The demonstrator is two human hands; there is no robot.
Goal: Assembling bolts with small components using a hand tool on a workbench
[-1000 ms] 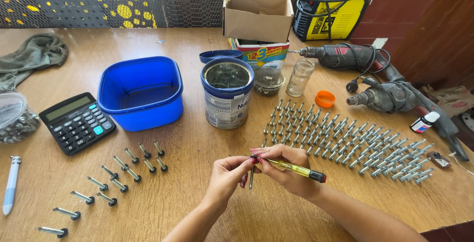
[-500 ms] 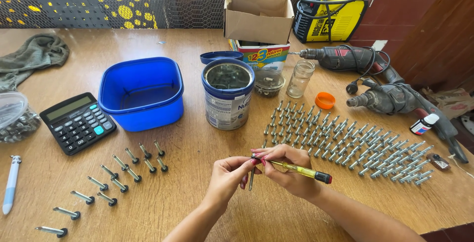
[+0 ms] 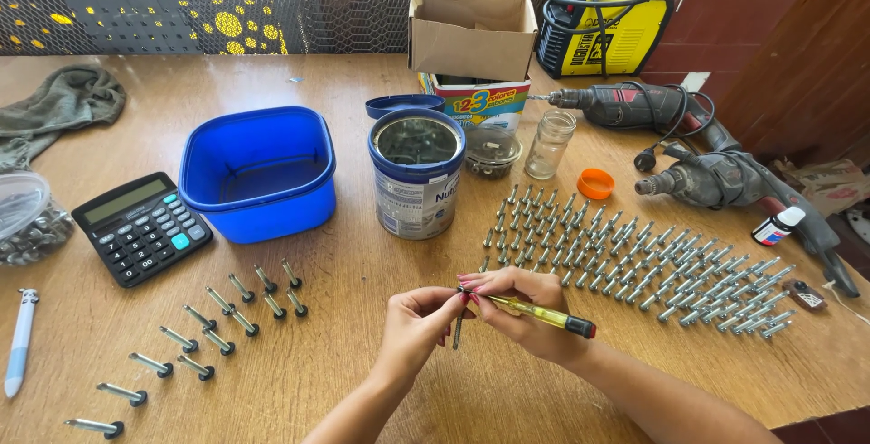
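wooden table [image 3: 362, 390], worn and tan, under everything. at 10 o'clock, glossy blue plastic tub [image 3: 257, 172], square with rounded corners; at 12, round metal tin [image 3: 417, 172]. at 2 o'clock, rows of grey steel bolts [image 3: 634, 267]; at 9, a few finished ones with black heads [image 3: 231, 317]. right hand [image 3: 526, 313] wrapped around a yellow screwdriver [image 3: 539, 314], long axis running 3 to 9 o'clock, tip at 9. left hand [image 3: 412, 326] pinching a slim steel bolt [image 3: 458, 328], hanging upright toward 6, touching that tip.

bolt rows [image 3: 634, 258] right, bare table [image 3: 344, 381] left
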